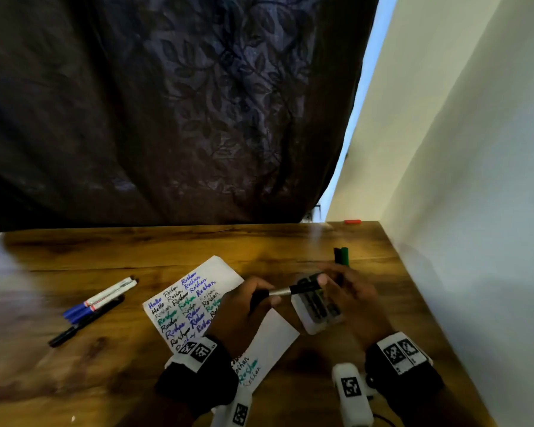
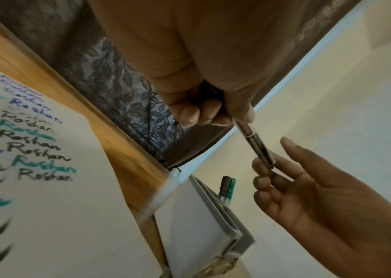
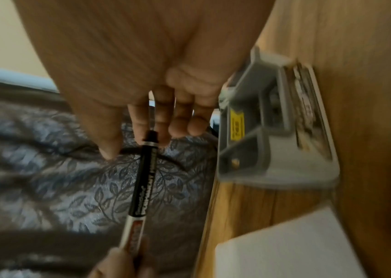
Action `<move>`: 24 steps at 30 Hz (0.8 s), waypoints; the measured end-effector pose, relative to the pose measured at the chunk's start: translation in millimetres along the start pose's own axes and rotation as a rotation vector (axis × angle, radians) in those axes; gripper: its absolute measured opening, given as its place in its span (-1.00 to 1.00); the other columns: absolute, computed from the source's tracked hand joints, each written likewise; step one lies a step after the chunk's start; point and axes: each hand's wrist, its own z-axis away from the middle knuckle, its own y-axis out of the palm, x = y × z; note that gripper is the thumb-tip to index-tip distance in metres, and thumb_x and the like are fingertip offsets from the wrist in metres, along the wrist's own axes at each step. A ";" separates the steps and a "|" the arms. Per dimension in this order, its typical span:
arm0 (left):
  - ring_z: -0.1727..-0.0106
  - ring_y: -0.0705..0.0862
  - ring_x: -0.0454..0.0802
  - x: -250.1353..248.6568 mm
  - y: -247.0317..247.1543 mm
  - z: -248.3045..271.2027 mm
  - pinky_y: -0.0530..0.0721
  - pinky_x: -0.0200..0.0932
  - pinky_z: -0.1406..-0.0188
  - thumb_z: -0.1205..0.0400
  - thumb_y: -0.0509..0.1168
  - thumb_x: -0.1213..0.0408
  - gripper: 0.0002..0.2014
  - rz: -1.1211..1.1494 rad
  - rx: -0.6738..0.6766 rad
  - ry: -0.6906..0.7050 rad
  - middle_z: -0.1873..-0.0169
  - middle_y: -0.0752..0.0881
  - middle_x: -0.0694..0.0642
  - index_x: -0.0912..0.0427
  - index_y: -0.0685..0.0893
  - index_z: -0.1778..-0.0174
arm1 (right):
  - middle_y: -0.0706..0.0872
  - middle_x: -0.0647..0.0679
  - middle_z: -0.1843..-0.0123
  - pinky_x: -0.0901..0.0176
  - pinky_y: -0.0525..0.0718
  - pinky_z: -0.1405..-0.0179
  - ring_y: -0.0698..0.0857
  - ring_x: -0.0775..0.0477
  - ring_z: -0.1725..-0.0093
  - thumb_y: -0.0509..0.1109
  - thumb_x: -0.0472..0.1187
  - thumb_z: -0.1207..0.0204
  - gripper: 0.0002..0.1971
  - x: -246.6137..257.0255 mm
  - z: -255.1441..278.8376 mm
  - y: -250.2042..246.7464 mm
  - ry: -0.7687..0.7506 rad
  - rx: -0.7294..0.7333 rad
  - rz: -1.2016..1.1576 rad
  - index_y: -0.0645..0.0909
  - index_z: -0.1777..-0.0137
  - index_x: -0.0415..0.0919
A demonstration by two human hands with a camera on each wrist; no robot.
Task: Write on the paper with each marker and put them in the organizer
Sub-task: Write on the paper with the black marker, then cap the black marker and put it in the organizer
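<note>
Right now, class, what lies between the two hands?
A black marker spans the gap, held by the left hand and touched by the right hand; the head view shows it.

Organizer point(image 1: 318, 315) right of paper point(image 1: 198, 291); 3 markers point(image 1: 96, 306) left.

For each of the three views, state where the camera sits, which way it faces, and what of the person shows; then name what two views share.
Head: worn on the head, looking forward and down at the table, paper, organizer; both hands and wrist bands show.
Left wrist: looks along the left hand gripping the marker; the right hand reaches in.
Right wrist: looks along the right hand's fingers on the marker's end toward the curtain; the left hand's fingertips show at the bottom.
Shared: both wrist views show the marker, organizer and paper.
</note>
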 end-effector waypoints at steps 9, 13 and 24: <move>0.15 0.70 -0.26 -34.8 49.0 -44.4 0.62 -0.40 0.23 -0.60 0.35 -0.14 -0.77 0.058 0.074 0.102 0.19 0.75 -0.11 -0.10 0.63 -0.03 | 0.63 0.42 -0.06 0.49 0.60 -0.09 0.66 0.34 -0.10 0.45 0.04 -0.53 -0.73 -0.8 -5.2 -39.3 -0.289 0.191 0.590 0.62 -0.22 0.24; 0.14 0.69 -0.33 -40.8 59.6 -56.7 0.59 -0.49 0.24 -0.58 0.37 -0.09 -0.67 0.117 0.061 0.072 0.16 0.70 -0.15 -0.09 0.58 -0.22 | 0.65 0.40 0.15 0.65 0.54 0.18 0.65 0.48 0.08 0.52 0.00 -0.49 -0.91 -1.7 -10.7 -53.1 -0.266 -0.029 0.586 0.73 0.02 0.14; 0.11 0.73 -0.28 -7.6 63.9 -63.3 0.78 -0.05 0.10 -0.64 0.29 -0.10 -0.79 0.078 0.040 -0.066 0.12 0.75 -0.15 -0.23 0.60 -0.17 | 0.70 0.17 0.02 0.12 0.60 -0.03 0.59 0.14 0.02 0.48 0.15 -0.44 -0.82 -25.4 -75.4 -46.4 -0.141 -0.105 0.757 0.75 0.05 0.13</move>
